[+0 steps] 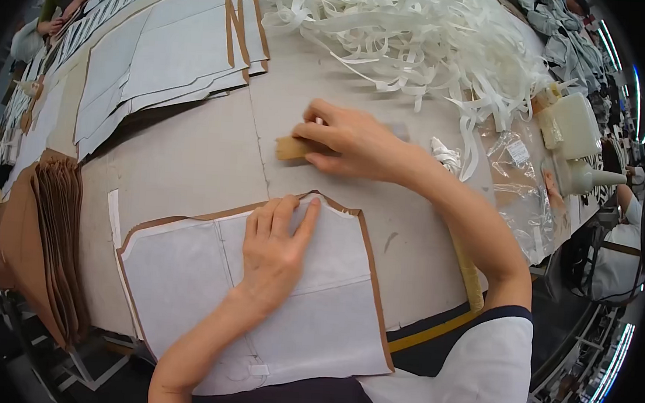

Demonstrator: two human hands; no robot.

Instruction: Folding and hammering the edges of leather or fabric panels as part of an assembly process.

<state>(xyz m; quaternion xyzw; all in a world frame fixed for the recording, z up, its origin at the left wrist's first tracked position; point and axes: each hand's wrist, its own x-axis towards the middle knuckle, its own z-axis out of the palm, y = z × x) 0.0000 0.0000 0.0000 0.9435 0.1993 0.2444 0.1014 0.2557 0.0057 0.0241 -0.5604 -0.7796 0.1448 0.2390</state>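
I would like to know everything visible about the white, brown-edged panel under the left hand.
The white panel is a broad, thin sheet that looks like fabric or backed leather. Brown edging shows along its far and right sides, and the far edge rises to a low peak. Thin seam-like lines run lengthwise and crosswise over it; a small pale patch sits near its lower edge. It lies spread on the table, with the left hand resting on it.

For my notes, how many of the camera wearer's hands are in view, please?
2: the left hand on the brown-edged white panel, the right hand holding a tan block beyond it. Neither is hidden.
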